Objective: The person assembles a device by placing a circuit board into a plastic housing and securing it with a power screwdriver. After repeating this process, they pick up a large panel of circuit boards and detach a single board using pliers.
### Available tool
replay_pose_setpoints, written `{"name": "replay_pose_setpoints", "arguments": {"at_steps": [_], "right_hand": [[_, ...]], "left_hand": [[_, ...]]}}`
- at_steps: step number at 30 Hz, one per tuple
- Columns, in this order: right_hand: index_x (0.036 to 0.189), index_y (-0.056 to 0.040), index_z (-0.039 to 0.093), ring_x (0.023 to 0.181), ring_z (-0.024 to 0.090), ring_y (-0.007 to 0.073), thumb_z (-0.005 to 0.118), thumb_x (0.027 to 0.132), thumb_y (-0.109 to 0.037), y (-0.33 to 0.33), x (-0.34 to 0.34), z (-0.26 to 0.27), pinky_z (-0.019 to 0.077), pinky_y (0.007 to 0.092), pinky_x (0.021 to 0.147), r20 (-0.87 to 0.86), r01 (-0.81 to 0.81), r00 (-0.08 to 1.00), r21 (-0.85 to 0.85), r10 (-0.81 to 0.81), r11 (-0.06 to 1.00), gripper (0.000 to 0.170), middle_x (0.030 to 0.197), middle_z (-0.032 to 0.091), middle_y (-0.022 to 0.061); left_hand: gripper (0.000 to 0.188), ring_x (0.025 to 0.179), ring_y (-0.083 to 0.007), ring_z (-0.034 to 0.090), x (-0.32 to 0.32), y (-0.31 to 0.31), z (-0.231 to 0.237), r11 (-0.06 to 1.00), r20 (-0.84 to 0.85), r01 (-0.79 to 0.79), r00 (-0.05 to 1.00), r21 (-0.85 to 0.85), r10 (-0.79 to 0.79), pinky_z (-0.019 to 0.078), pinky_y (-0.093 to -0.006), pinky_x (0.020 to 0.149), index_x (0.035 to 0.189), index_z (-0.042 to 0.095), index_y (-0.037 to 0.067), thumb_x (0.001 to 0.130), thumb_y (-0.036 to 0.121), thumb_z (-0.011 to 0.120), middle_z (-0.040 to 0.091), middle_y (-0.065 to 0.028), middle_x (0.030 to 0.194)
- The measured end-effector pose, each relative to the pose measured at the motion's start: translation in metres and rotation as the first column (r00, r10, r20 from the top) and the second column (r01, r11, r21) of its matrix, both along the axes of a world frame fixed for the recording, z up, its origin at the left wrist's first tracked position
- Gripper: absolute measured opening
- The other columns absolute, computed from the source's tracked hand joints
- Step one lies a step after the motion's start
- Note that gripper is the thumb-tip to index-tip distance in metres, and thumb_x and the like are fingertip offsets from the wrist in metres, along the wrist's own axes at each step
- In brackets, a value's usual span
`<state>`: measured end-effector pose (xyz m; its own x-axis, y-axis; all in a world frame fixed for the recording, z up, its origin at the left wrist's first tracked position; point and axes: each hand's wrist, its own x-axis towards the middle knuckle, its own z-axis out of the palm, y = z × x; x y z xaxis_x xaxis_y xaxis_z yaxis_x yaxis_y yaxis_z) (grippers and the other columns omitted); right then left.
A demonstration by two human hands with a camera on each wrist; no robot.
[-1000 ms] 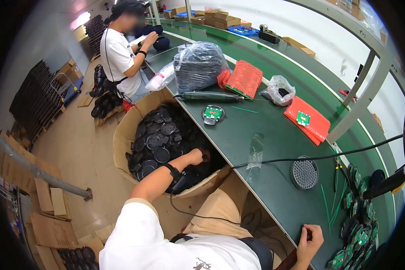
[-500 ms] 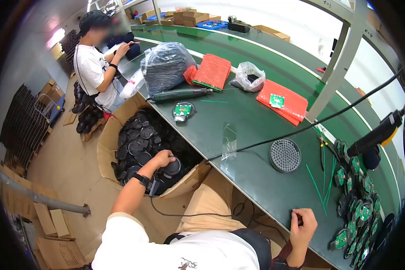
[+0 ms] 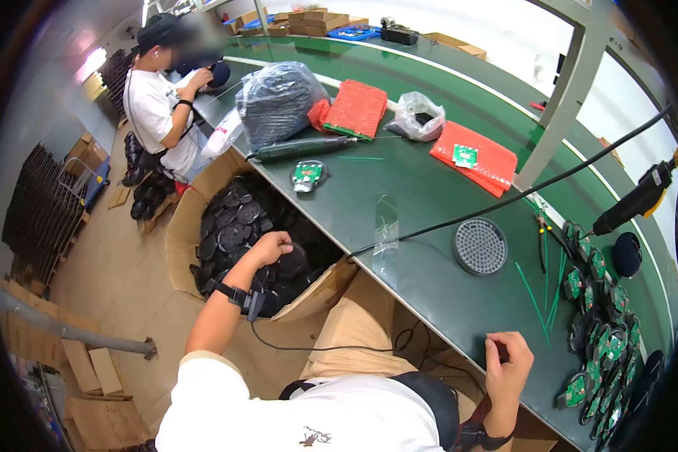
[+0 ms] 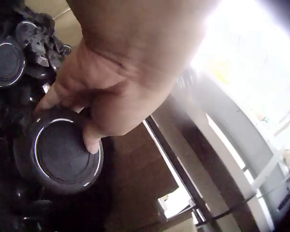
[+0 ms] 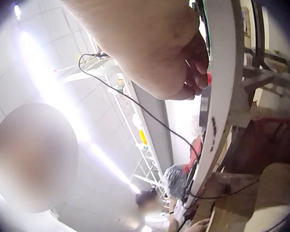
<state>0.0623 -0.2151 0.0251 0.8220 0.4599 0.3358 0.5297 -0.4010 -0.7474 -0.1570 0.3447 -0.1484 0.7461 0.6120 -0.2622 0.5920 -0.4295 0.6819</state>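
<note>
My left hand (image 3: 270,247) is over a cardboard carton (image 3: 182,248) heaped with black plastic parts (image 3: 230,215). It pinches a round black housing (image 4: 65,152) by the rim, thumb on the near face in the left wrist view, fingers at the far edge. In the head view this disc is dark against the pile. My right hand (image 3: 508,365) rests at the near edge of the green bench (image 3: 422,301), fingers loosely curled, with no object showing in it. In the right wrist view, the hand (image 5: 154,53) partly hides its own fingertips.
A round grey grille (image 3: 481,246), green strips (image 3: 533,305) and many housings with green circuit boards (image 3: 599,343) lie on the bench. A power screwdriver (image 3: 640,196) hangs at right, its cable crossing the bench. Another screwdriver (image 3: 301,147) lies beyond. Another person (image 3: 158,105) sits at far left.
The left hand has come up from deep in the carton's right side with a round housing, which now sits tilted in its grip. The right hand stays at the bench edge.
</note>
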Motion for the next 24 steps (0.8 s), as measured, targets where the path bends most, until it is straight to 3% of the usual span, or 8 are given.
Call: {"name": "replay_pose_setpoints", "arguments": {"at_steps": [3, 5, 6, 9, 12, 18, 22, 24], "right_hand": [[0.091, 0.0008, 0.074, 0.066, 0.065, 0.018, 0.074, 0.085, 0.005, 0.042, -0.012, 0.021, 0.0523, 0.0292, 0.06, -0.036, -0.272, 0.961, 0.059, 0.274, 0.961, 0.008, 0.08, 0.067, 0.0105], [0.091, 0.0003, 0.074, 0.067, 0.066, 0.0185, 0.074, 0.085, 0.005, 0.071, -0.02, 0.025, 0.0528, 0.0299, 0.061, -0.084, -0.37, 0.924, 0.052, 0.374, 0.927, 0.008, 0.08, 0.068, 0.0106], [0.091, -0.0001, 0.075, 0.068, 0.067, 0.019, 0.075, 0.085, 0.004, 0.084, -0.023, 0.027, 0.0533, 0.0306, 0.062, -0.125, -0.45, 0.883, 0.044, 0.452, 0.892, 0.007, 0.081, 0.068, 0.0107], [0.097, -0.0016, 0.075, 0.068, 0.067, 0.0191, 0.076, 0.086, 0.001, 0.122, -0.031, 0.03, 0.0534, 0.0302, 0.062, -0.097, -0.587, 0.804, 0.024, 0.587, 0.809, 0.011, 0.08, 0.067, 0.0109], [0.108, -0.0016, 0.073, 0.068, 0.067, 0.0176, 0.077, 0.09, -0.004, 0.156, -0.04, 0.021, 0.0528, 0.0299, 0.06, -0.074, -0.615, 0.776, 0.136, 0.627, 0.777, 0.019, 0.082, 0.069, 0.01], [0.115, 0.0025, 0.066, 0.072, 0.065, 0.0079, 0.077, 0.096, -0.009, 0.172, -0.038, 0.007, 0.0541, 0.0273, 0.062, -0.451, -0.482, 0.692, 0.291, 0.563, 0.826, 0.025, 0.091, 0.074, 0.0067], [0.113, -0.0004, 0.066, 0.068, 0.062, 0.0062, 0.069, 0.101, -0.006, 0.128, -0.015, 0.019, 0.0506, 0.0217, 0.058, -0.635, -0.231, 0.597, 0.449, 0.49, 0.863, 0.013, 0.093, 0.073, 0.0039], [0.113, -0.0005, 0.066, 0.067, 0.061, 0.0057, 0.069, 0.101, -0.006, 0.09, 0.0, 0.02, 0.0494, 0.0214, 0.058, -0.616, -0.159, 0.652, 0.458, 0.441, 0.875, 0.013, 0.091, 0.072, 0.0032]], "left_hand": [[0.018, 0.083, -0.0269, 0.066, -0.001, -0.018, 0.034, 0.993, 0.074, -0.083, 0.993, -0.081, 0.089, 0.0524, -0.0399, 0.079, 0.105, 0.069, 0.001, 0.094, 0.013, 0.076, 0.07, -0.0171, 0.089], [0.015, 0.083, -0.0217, 0.064, -0.002, -0.022, 0.043, 0.957, 0.108, 0.026, 0.992, 0.29, -0.06, 0.0526, -0.0392, 0.081, 0.106, 0.067, 0.001, 0.098, 0.012, 0.072, 0.069, -0.0132, 0.091], [0.015, 0.083, -0.0217, 0.064, -0.003, -0.024, 0.048, 0.956, 0.109, 0.015, 0.993, 0.292, -0.048, 0.0526, -0.0392, 0.081, 0.106, 0.067, 0.001, 0.098, 0.012, 0.072, 0.069, -0.0132, 0.091], [0.013, 0.092, -0.0141, 0.067, -0.003, -0.045, 0.082, 0.959, 0.248, -0.079, 0.957, -0.271, 0.149, 0.0594, -0.0312, 0.074, 0.114, 0.062, 0.004, 0.107, 0.014, 0.061, 0.068, -0.0029, 0.101], [0.013, 0.096, -0.0139, 0.069, 0.001, -0.098, 0.155, 0.85, 0.329, 0.021, 0.927, -0.527, 0.18, 0.0621, -0.0309, 0.076, 0.118, 0.062, 0.006, 0.107, 0.013, 0.059, 0.069, -0.0027, 0.105], [0.027, 0.109, -0.016, 0.068, 0.035, -0.18, 0.196, 0.699, 0.46, 0.358, 0.887, -0.619, -0.046, 0.0637, -0.0338, 0.086, 0.133, 0.06, 0.004, 0.108, 0.014, 0.058, 0.067, -0.0055, 0.124], [0.029, 0.105, -0.0166, 0.069, 0.07, -0.207, 0.217, 0.593, 0.484, 0.418, 0.873, -0.688, -0.053, 0.0631, -0.0325, 0.085, 0.135, 0.059, 0.004, 0.108, 0.014, 0.059, 0.066, -0.0059, 0.12], [0.029, 0.098, -0.015, 0.07, 0.094, -0.207, 0.209, 0.739, 0.54, 0.441, 0.832, -0.509, -0.124, 0.0622, -0.0312, 0.08, 0.134, 0.06, 0.004, 0.107, 0.014, 0.061, 0.066, -0.0044, 0.111]]}}
